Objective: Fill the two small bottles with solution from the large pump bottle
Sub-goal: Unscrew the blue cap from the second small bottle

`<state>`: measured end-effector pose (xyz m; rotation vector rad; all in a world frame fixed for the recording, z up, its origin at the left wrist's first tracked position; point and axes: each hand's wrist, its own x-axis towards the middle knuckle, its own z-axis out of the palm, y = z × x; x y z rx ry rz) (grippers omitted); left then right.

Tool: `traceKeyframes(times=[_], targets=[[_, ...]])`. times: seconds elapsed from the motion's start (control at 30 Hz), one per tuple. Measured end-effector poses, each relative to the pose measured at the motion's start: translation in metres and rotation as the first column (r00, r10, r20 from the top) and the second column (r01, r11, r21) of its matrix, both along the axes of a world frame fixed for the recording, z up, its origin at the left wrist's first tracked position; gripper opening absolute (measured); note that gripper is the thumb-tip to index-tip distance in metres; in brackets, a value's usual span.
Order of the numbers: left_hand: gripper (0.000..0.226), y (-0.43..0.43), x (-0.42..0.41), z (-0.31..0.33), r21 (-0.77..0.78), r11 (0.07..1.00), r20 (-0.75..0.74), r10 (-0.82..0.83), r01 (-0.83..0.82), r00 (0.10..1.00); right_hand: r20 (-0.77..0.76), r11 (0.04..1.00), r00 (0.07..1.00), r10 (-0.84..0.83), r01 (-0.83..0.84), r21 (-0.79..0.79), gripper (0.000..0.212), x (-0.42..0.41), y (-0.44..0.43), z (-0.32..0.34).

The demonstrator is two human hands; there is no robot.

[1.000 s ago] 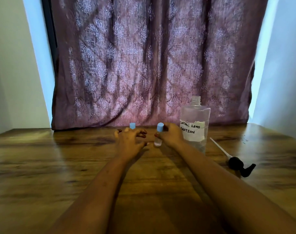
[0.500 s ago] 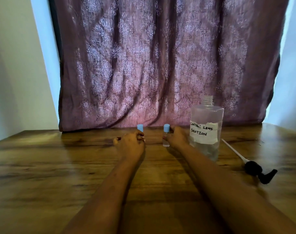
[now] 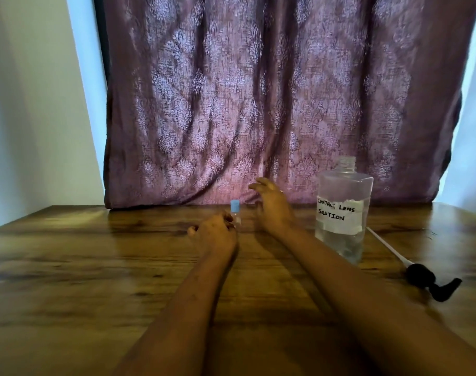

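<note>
Item one: wooden surface (image 3: 68,280), and I see both bare forearms reaching out over it toward a purple patterned curtain (image 3: 258,104) at the far edge.

Item two: left hand (image 3: 215,234), low on the surface, its grip clenched around the body of a small bottle (image 3: 235,215). The bottle stands upright with its blue cap (image 3: 234,206) on, showing just above the knuckles.

Item three: right hand (image 3: 272,204), raised slightly above the surface just right of that bottle, fingers spread and curled, grip released, grasping nothing. I count only one small bottle; a second I cannot make out.

Item four: large bottle (image 3: 342,213), clear, upright at right near the right forearm, neck uncapped, hand-lettered label "CONTACT LENS SOLUTION", partly filled with clear liquid.

Item five: black pump head (image 3: 432,280) with its white dip tube (image 3: 386,245), lying flat on the surface right of the large bottle.
</note>
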<state>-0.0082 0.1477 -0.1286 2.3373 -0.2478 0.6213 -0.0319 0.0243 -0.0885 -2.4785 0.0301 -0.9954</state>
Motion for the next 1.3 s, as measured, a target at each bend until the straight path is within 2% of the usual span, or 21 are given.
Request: traceKeyframes(times=[0.07,0.13,0.23,0.37,0.47,0.6,0.73,0.8,0.87,0.93,1.07,1.17,1.3], targets=[[0.018,-0.001,0.002,-0.003,0.021,1.0,0.006,-0.009,0.009,1.0,-0.074,0.995,0.995,0.061,-0.066,-0.073,0.067,0.012,0.012,-0.002],[0.018,-0.002,0.003,-0.004,0.038,0.999,0.014,-0.021,0.021,1.0,-0.19,0.989,0.98,0.051,-0.076,-0.124,0.072,0.022,0.02,-0.006],[0.019,-0.002,0.002,-0.005,0.072,0.997,-0.031,-0.024,0.027,0.999,-0.307,0.983,0.95,0.063,-0.113,-0.147,0.064,0.031,0.023,-0.014],[0.022,-0.003,0.003,-0.006,0.058,0.998,-0.044,-0.019,0.021,0.999,-0.197,0.995,0.978,0.068,-0.082,-0.064,0.047,0.027,0.02,-0.013],[0.037,-0.006,-0.001,-0.005,-0.093,0.994,0.012,-0.05,0.051,0.999,-0.154,0.993,0.983,0.098,-0.106,-0.046,0.034,0.013,0.018,-0.003],[0.053,-0.017,-0.013,-0.001,-0.114,0.966,-0.008,-0.236,0.234,0.972,-0.087,0.993,0.989,0.121,-0.119,0.019,0.033,-0.011,0.006,0.004],[0.043,-0.025,-0.028,0.001,-0.356,0.835,-0.052,-0.465,0.419,0.884,-0.099,0.989,0.986,0.136,-0.13,0.065,0.03,-0.043,-0.01,0.009],[0.048,-0.027,-0.032,0.0,-0.438,0.766,-0.083,-0.556,0.47,0.827,-0.117,0.984,0.981,0.152,-0.14,0.11,0.029,-0.059,-0.018,0.008],[0.053,-0.031,-0.034,-0.002,-0.57,0.655,-0.123,-0.665,0.496,0.737,-0.107,0.974,0.979,0.172,-0.153,0.165,0.03,-0.069,-0.024,0.004],[0.059,-0.032,-0.034,-0.006,-0.626,0.601,-0.148,-0.717,0.497,0.681,-0.101,0.965,0.982,0.162,-0.136,0.223,0.032,-0.074,-0.027,-0.002],[0.069,-0.029,-0.031,-0.011,-0.556,0.654,-0.153,-0.688,0.514,0.709,-0.103,0.961,0.985,0.138,-0.108,0.255,0.032,-0.072,-0.025,-0.007],[0.062,-0.029,-0.032,-0.01,-0.521,0.685,-0.147,-0.66,0.509,0.737,-0.095,0.953,0.986,0.14,-0.108,0.282,0.033,-0.072,-0.026,-0.008],[0.05,-0.033,-0.031,-0.013,-0.565,0.656,-0.139,-0.673,0.5,0.727,-0.09,0.955,0.99,0.112,-0.083,0.285,0.03,-0.07,-0.027,-0.01]])
